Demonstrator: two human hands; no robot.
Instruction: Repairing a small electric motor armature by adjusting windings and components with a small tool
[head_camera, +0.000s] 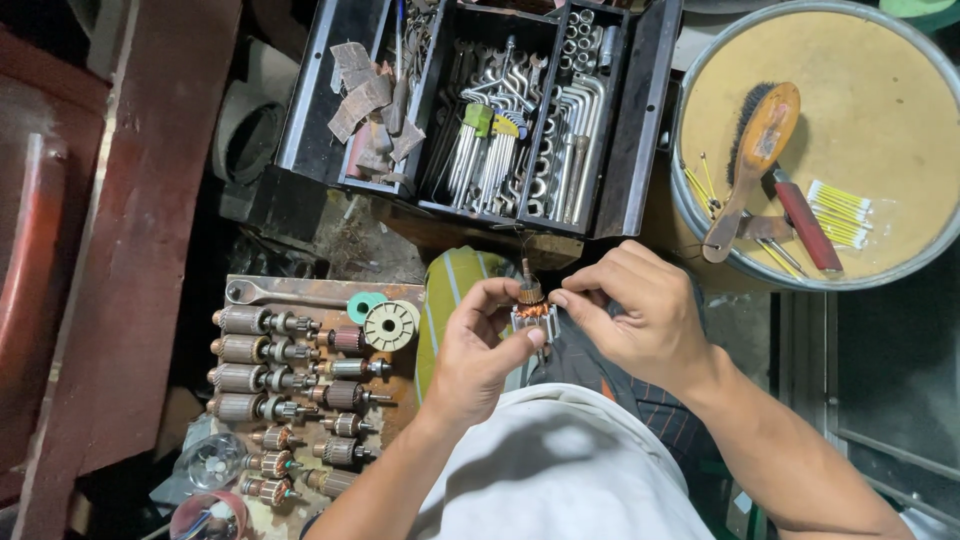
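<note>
Copper-wound small armature (533, 308), pinched between left hand (480, 350) and right hand (640, 315), ribbed steel core.

an open black toolbox (640, 120) sits at the top, its trays filled with wrenches (560, 150), hex keys (490, 150) and scraps of sandpaper (365, 100). to the right, a round drum lid (900, 60) carries a wooden brush (755, 160), a red-handled tool (808, 228) and cotton swabs (840, 215). at lower left, a board (300, 290) holds rows of motor armatures (265, 350), a long wrench (280, 292), a cream spool (391, 325) and a green ring (360, 303).
</note>
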